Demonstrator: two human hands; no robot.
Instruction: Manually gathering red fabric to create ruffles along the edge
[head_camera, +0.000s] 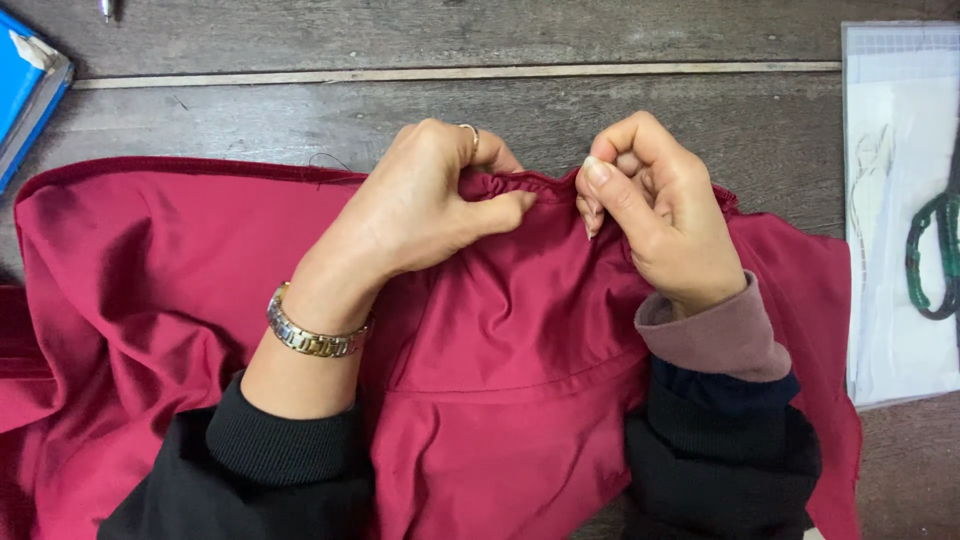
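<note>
2 hands, left hand, right hand, pinching 1 crimson fabric

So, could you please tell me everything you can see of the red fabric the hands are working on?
The red fabric is a smooth, slightly shiny cloth, spread in soft folds over the wooden table. A stitched seam runs across its middle. Its upper edge is gathered into small puckers between the hands. The left hand pinches that gathered edge from the left, and the right hand grips it from the right. Both forearms rest on the cloth.
</note>
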